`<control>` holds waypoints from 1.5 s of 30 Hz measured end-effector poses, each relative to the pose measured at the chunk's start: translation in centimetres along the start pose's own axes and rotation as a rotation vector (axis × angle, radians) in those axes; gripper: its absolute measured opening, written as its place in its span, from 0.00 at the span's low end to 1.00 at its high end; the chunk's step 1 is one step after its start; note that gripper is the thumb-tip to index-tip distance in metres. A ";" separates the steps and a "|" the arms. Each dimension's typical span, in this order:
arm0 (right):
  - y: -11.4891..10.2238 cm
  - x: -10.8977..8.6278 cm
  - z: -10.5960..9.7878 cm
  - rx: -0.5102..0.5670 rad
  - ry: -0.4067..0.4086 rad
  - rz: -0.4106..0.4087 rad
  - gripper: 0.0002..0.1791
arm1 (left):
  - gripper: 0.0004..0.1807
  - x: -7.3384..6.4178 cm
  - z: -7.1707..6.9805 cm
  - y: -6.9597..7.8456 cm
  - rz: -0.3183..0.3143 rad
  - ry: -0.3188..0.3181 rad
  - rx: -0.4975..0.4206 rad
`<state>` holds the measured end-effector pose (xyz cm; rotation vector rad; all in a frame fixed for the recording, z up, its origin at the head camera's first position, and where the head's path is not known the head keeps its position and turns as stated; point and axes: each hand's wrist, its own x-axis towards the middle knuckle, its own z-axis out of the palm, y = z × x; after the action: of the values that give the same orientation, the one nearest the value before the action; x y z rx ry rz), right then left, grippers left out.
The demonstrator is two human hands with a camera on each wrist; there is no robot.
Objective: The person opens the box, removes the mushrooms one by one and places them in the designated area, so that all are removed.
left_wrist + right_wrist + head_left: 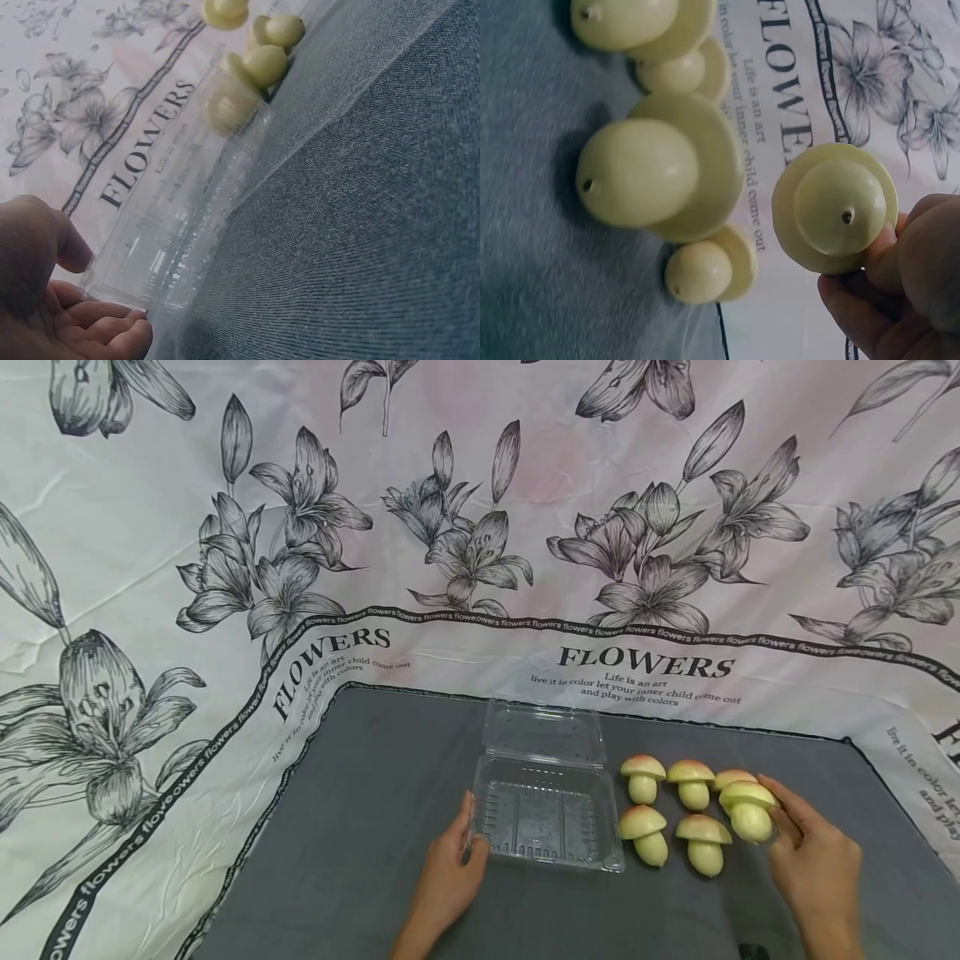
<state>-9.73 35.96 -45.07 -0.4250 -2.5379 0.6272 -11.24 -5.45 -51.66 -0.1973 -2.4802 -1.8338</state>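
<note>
A clear plastic clamshell container (546, 863) lies on the grey cloth, its lid (543, 733) folded back away from me. My left hand (452, 868) pinches the container's left wall; in the left wrist view the thumb (71, 244) and curled fingers sit at its edge. My right hand (817, 860) grips a toy mushroom (840, 206) by its cap, lifted off the cloth with the stem end facing me. Several more toy mushrooms with reddish-yellow caps and pale stems, such as a front one (703, 843), stand in two rows right of the container.
The grey surface (360, 827) has a black-trimmed border. Beyond it rises a white sheet (465, 660) printed with flowers and lettering. A small dark object (753, 951) shows at the bottom edge near the right forearm.
</note>
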 end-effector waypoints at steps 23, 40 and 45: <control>4.5 -0.6 0.2 -0.047 -0.022 -0.191 0.20 | 0.38 0.0 0.0 -0.1 -0.019 -0.021 -0.004; 5.9 -1.3 1.6 -0.040 -0.060 -0.397 0.34 | 0.38 0.0 -0.3 -0.2 -0.014 0.005 0.007; 6.4 -1.6 1.6 -0.034 -0.086 -0.393 0.33 | 0.38 -0.1 -0.3 0.0 0.021 0.016 0.013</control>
<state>-8.10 40.15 -50.12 0.0943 -2.6115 0.4610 -11.19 -5.72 -51.59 -0.2060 -2.4689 -1.8035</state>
